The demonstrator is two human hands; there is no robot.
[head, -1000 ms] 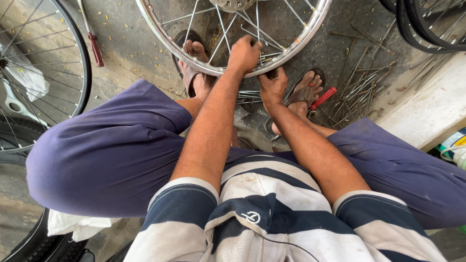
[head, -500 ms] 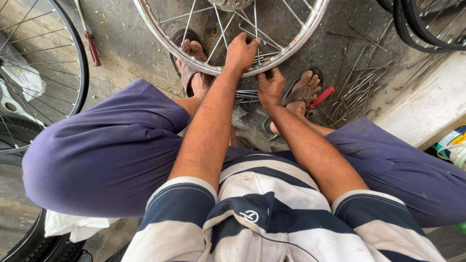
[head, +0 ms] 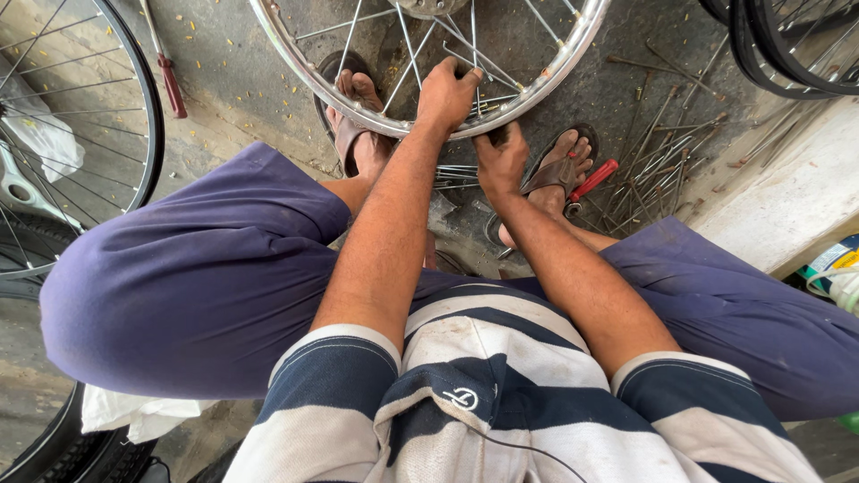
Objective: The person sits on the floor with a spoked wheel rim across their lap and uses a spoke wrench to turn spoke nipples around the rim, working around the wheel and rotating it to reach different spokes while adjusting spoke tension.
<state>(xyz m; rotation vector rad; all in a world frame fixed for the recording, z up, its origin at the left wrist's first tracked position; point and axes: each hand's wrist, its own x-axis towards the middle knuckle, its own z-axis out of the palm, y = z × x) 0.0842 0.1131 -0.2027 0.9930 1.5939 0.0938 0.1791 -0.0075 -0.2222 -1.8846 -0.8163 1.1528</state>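
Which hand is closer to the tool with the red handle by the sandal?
Right. The right hand grips the shiny metal wheel rim just beside the red-handled tool; the left hand sits farther away, over the spokes.

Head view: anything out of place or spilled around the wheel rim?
Yes: loose spokes lie scattered on the floor right of the wheel rim, beside the right hand. The left hand grips the rim.

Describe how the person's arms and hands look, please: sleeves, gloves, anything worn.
Both arms are bare from the short sleeves down. The sleeves have wide navy and white stripes, with dirty marks on the white. The left hand and right hand wear no gloves; no watch or ring shows.
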